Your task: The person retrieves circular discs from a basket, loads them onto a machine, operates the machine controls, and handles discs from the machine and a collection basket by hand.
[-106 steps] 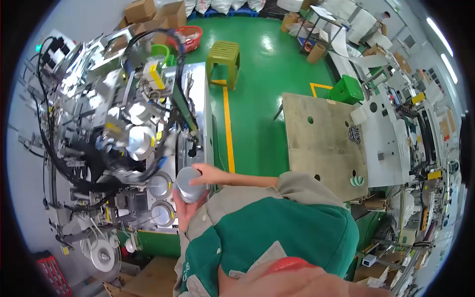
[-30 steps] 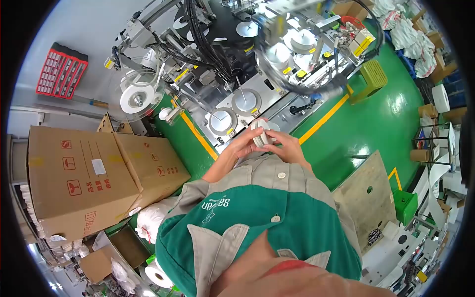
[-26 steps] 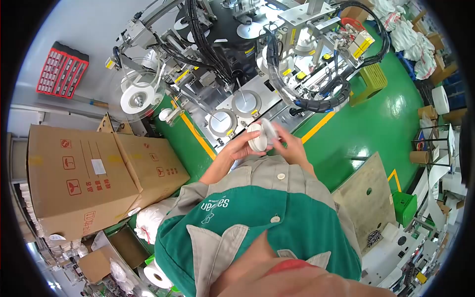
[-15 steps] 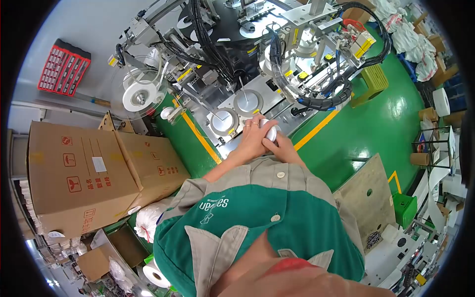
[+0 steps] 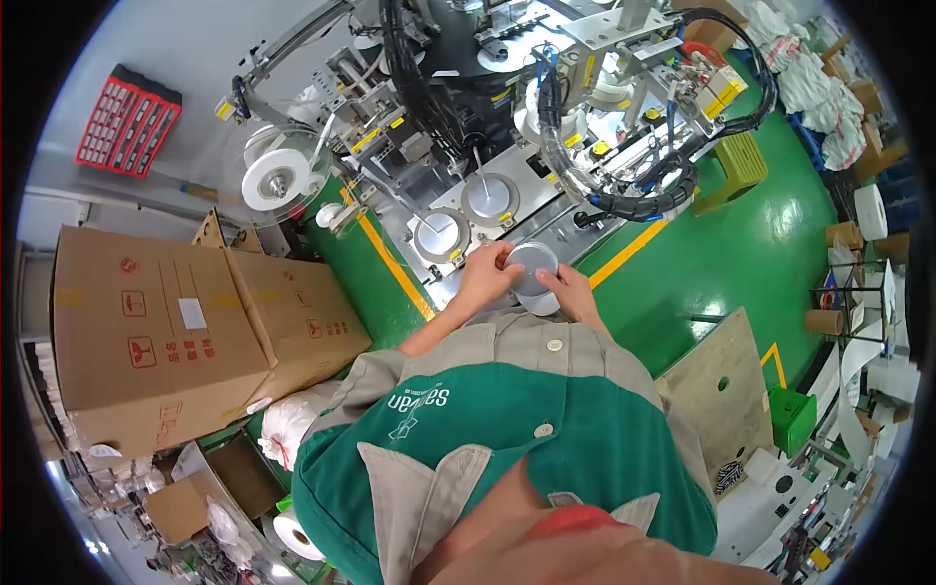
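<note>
In front of my chest, a round, pale grey lid-like disc (image 5: 533, 265) is held between my two hands. My left hand (image 5: 487, 274) grips its left edge with thumb and fingers. At the right edge, my right hand (image 5: 573, 291) pinches it. Another white round piece (image 5: 542, 305) shows just under the disc, partly covered; I cannot tell whether the two are joined. Beyond my hands, the machine bed carries two round fixtures, a left one (image 5: 442, 236) and a right one (image 5: 490, 199), each with a pale disc in it.
Machine arms with thick black cable bundles (image 5: 624, 203) stand over the bed. A white reel (image 5: 276, 179) hangs at the left. Big cardboard boxes (image 5: 156, 331) stack on the left. A green stool (image 5: 733, 168) and a wooden board (image 5: 717, 390) are on the right.
My hands have drawn slightly apart and the round piece is turned so its flat face shows. Before, my left hand covered much of it.
</note>
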Demonstrator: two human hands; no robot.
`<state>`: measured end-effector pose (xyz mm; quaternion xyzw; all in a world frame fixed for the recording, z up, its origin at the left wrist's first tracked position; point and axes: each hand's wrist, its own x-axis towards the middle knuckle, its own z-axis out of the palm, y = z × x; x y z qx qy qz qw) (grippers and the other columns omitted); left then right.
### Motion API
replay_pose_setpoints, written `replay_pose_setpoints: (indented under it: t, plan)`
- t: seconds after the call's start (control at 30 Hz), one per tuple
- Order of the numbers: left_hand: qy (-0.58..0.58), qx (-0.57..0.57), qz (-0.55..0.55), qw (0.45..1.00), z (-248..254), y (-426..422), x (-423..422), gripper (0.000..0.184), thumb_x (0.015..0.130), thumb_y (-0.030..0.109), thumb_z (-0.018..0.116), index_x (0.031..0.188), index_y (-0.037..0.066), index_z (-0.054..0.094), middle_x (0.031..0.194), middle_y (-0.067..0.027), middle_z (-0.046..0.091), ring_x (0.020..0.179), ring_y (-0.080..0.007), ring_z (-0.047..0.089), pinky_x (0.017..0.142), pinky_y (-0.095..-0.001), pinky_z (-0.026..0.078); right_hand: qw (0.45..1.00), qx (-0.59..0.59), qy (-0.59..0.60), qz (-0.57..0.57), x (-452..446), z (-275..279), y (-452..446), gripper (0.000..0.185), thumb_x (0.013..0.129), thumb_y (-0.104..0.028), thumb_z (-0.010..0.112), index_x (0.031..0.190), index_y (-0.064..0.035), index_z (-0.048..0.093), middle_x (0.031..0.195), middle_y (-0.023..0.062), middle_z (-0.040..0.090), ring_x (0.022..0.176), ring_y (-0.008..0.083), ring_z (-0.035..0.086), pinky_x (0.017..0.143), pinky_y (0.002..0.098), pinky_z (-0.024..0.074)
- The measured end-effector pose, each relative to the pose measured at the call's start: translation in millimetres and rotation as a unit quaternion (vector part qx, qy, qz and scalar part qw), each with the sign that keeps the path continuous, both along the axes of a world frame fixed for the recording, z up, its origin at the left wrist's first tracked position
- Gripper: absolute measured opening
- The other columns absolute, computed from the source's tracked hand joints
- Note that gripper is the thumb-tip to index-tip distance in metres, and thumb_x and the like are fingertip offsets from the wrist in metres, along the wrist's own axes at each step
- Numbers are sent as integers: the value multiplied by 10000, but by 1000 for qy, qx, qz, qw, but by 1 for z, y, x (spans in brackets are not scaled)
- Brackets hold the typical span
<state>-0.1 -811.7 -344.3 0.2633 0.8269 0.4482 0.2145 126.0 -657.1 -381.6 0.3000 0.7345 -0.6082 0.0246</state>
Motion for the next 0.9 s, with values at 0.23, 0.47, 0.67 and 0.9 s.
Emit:
replay_pose_setpoints:
  t: [0.23,0.47,0.67,0.9]
  plan:
    - [-108,18,-59,992,-28,5,-9,577,703,183,745,1230,24,571,1077,-199,617,884,-307,647,782,-397,523,986,143,-69,61,-14,-10,9,471,841,-411,625,960,44,638,866,207,652,814,299,613,729,396,460]
    - [51,-25,-166,985,32,-3,4,841,672,164,789,1388,202,349,1300,-219,401,1083,-408,541,871,-447,494,951,235,69,186,-28,77,-10,447,868,-434,606,951,6,614,918,200,615,892,397,585,767,469,451]
    - [-29,80,-38,996,118,-95,-61,855,601,67,813,1333,162,381,1323,-83,381,1108,-250,520,772,-351,548,976,126,147,103,-21,63,15,170,820,-140,698,896,-14,614,870,127,643,837,266,627,759,335,471]
    - [-167,118,-88,975,126,-123,-146,880,634,-7,773,1373,195,340,1327,-35,390,1170,-210,510,913,-349,488,986,97,113,76,-13,50,20,125,806,-88,681,886,-14,620,894,137,673,876,241,639,806,321,469]
